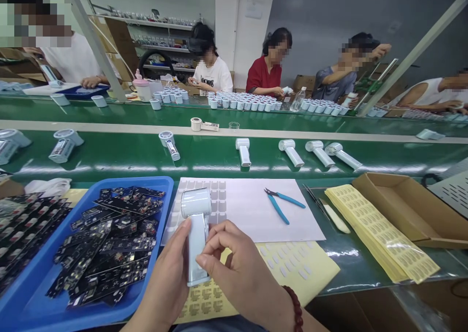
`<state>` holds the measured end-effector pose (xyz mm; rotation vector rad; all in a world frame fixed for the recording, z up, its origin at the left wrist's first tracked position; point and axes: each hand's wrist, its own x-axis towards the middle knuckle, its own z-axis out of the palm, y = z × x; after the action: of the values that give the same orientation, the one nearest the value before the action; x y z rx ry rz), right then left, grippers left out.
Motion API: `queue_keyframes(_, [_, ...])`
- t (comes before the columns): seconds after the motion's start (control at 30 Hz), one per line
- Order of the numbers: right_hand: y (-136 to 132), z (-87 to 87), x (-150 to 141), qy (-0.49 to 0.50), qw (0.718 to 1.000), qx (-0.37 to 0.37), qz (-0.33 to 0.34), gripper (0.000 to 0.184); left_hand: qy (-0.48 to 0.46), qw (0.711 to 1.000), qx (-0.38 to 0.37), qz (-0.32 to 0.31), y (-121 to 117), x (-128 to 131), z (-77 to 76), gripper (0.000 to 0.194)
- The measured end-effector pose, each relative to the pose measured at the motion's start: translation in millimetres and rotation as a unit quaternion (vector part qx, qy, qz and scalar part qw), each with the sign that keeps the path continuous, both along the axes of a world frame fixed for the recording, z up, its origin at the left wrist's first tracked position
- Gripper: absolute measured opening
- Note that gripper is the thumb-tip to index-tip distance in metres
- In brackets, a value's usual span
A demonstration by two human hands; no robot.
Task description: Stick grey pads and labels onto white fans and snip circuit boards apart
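My left hand (171, 268) is wrapped round the handle of a pale-blue handheld fan (196, 203), its round head pointing away from me. At the right edge of that handle, the thumb and index finger of my right hand (237, 268) press together, with the thumb tip on the surface. The other fingers are curled, and any small piece between them is hidden. Under the hands lies a yellow sticker sheet (321, 268). Beyond it is a white sheet (244, 210) with grey stickers on its left part. Blue-handled cutters (281, 205) rest on this sheet.
A blue tray (166, 190) of black circuit boards stands at left. Tweezers (314, 198), a stack of sticker strips (380, 229) and a cardboard box (413, 205) are at right. Several fans, one here (243, 151), lie on the green conveyor (208, 161). Several people work opposite.
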<state>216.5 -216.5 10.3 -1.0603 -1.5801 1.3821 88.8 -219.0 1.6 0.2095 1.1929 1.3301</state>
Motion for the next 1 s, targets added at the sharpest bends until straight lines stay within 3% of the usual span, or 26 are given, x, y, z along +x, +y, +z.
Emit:
queue_keyframes(0.17, [3, -6.1, -1, -0.040, 0.997, 0.060, -0.010, 0.015, 0.000, 1.000, -0.004, 0.017, 3, 2, 0.0, 0.038])
queue_keyframes(0.27, [3, -10.4, -1, -0.049, 0.992, 0.120, -0.014, 0.013, -0.035, 0.999, 0.027, -0.018, -1, 1, 2.5, 0.039])
queue_keyframes(0.4, [8, -11.9, 4, 0.056, 0.995, 0.048, -0.068, 0.010, -0.050, 0.991, 0.068, -0.106, -3, -3, 9.3, 0.045])
queue_keyframes(0.5, [20, -13.4, 17, 0.093, 0.985, 0.005, -0.145, 0.017, -0.016, 0.983, 0.075, -0.165, 10, -6, 16.3, 0.051])
queue_keyframes(0.6, [32, -25.5, 33, -0.080, 0.976, 0.086, -0.183, 0.021, 0.076, 0.982, 0.049, -0.167, 46, -8, 23.3, 0.051])
queue_keyframes(0.67, [36, -41.4, 41, -0.260, 0.931, 0.194, -0.167, 0.030, 0.161, 0.973, 0.033, -0.161, 80, -8, 25.1, 0.047])
queue_keyframes(0.73, [35, -60.5, 43, -0.366, 0.874, 0.280, -0.150, 0.038, 0.210, 0.964, 0.031, -0.161, 118, -6, 22.6, 0.033])
queue_keyframes(0.83, [27, -87.3, 40, -0.385, 0.844, 0.347, -0.137, 0.043, 0.273, 0.950, 0.029, -0.148, 173, -2, 11.7, 0.018])
queue_keyframes(0.93, [22, -104.9, 36, -0.416, 0.802, 0.406, -0.135, 0.045, 0.353, 0.927, 0.037, -0.122, 217, 0, -0.6, 0.031])
queue_keyframes(1.0, [23, -110.6, 35, -0.428, 0.794, 0.404, -0.150, 0.039, 0.416, 0.903, 0.046, -0.099, 237, -4, -5.6, 0.035])
